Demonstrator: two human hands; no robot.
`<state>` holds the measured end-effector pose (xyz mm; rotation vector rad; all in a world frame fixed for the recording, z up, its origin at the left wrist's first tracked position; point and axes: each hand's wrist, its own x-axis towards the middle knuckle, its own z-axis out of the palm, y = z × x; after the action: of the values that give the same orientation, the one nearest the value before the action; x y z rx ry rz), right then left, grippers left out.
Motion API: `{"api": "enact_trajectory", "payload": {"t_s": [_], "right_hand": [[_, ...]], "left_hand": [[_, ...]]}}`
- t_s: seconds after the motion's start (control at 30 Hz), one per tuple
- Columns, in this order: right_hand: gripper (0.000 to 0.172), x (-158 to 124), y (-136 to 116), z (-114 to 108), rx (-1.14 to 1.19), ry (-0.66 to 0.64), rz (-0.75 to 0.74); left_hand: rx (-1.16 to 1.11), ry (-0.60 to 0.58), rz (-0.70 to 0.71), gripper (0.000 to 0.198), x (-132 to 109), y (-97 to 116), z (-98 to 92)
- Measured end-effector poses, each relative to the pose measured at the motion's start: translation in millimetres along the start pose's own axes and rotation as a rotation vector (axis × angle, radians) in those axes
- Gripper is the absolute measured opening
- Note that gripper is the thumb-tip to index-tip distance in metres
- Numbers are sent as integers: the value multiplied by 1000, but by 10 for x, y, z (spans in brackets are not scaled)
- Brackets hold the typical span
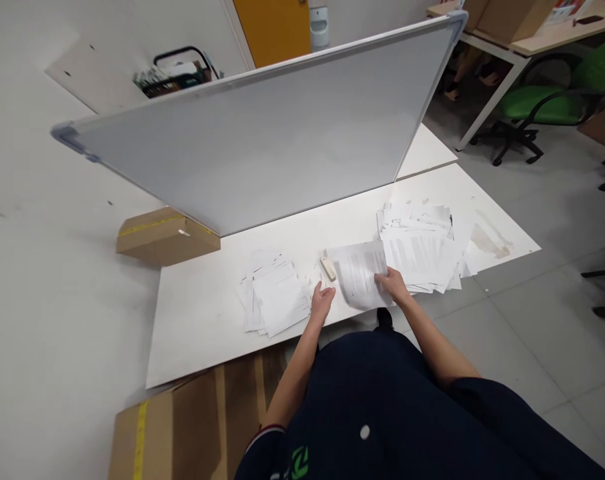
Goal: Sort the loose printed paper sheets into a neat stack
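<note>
My right hand (393, 284) pinches the right edge of a printed paper sheet (359, 273), which curves up a little over the front of the white table. My left hand (323, 301) is open, with thumb and fingers apart and nothing between them. Just beyond its fingertips lies a small cream-coloured oblong object (327, 268), whose kind I cannot make out. To the left of that hand is a loose paper stack (279, 297). A larger, untidy paper pile (419, 247) spreads to the right of the held sheet.
A big whiteboard (282, 133) stands along the back of the white table (192, 320). One cardboard box (167, 237) sits at the table's back left, and another (192, 420) is below its front edge. At the right are a green chair (542, 107) and another desk (527, 43).
</note>
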<state>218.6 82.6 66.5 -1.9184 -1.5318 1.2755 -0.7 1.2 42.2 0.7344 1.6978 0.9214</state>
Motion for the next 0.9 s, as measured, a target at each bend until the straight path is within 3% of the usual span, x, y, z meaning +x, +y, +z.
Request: {"api": "enact_trajectory", "payload": {"t_s": [0.1,0.17,0.23,0.3,0.37,0.47,0.6,0.73,0.83,0.9], "right_hand": [[31,-115,-160,243,186,-169,-4],[30,-188,-272,472,200,-281,-21],[29,-241,-361,664,188,-357,-55],[28,-258,-397,752,156,-376,-76],[26,-233,-362,708,91,-322,-90],[28,-142,-200,445,-26,-162,-82],[36,1,42,37,-324,177,-40],[43,142,155,-114,-581,389,-42],[49,259,187,-72,-637,436,-9],[49,327,207,-26,-646,442,29]], "left_hand": [[-255,-89,-62,62,-97,-5,-49],[-321,-84,-41,53,-143,-23,-152],[-329,15,-25,45,-160,-58,-330],[-290,190,-29,40,-138,-113,-579],[-206,362,-51,35,-81,-188,-874],[-108,524,-58,33,29,-324,-1310],[135,595,-99,32,118,-435,-1693],[475,640,-179,50,101,-383,-1746],[635,738,-230,68,36,-310,-1612],[668,746,-206,69,-15,-275,-1493]]}}
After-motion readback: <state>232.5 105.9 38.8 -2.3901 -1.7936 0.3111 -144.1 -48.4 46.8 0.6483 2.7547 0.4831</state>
